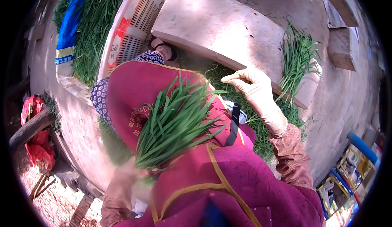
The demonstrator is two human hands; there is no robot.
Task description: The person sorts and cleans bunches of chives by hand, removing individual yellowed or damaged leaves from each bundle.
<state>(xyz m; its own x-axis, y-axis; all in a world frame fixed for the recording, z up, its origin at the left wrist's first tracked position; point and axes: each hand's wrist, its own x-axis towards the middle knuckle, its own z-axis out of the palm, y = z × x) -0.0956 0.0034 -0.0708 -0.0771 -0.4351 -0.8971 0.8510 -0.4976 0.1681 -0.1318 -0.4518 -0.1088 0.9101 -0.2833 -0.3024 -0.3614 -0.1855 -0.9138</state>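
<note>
Left hand (128, 173) (blurred) grasps the chive bunch (177, 118) by its base over the maroon apron (141, 82), right hand (258, 92) has fingers curled, contents unclear, and splayed leaves could slip if the grip slackens.

the left hand (130, 170), blurred, grips the lower end of a bunch of long green leaves (175, 120) lying across a maroon apron (126, 88). the right hand (254, 89) is raised above loose greens (258, 139), thumb and fingertips drawn close together, beside a pale slab (216, 26) bearing another green bunch (298, 59). at left, a slotted plastic crate (118, 39) stands by heaped greens (98, 26).
</note>
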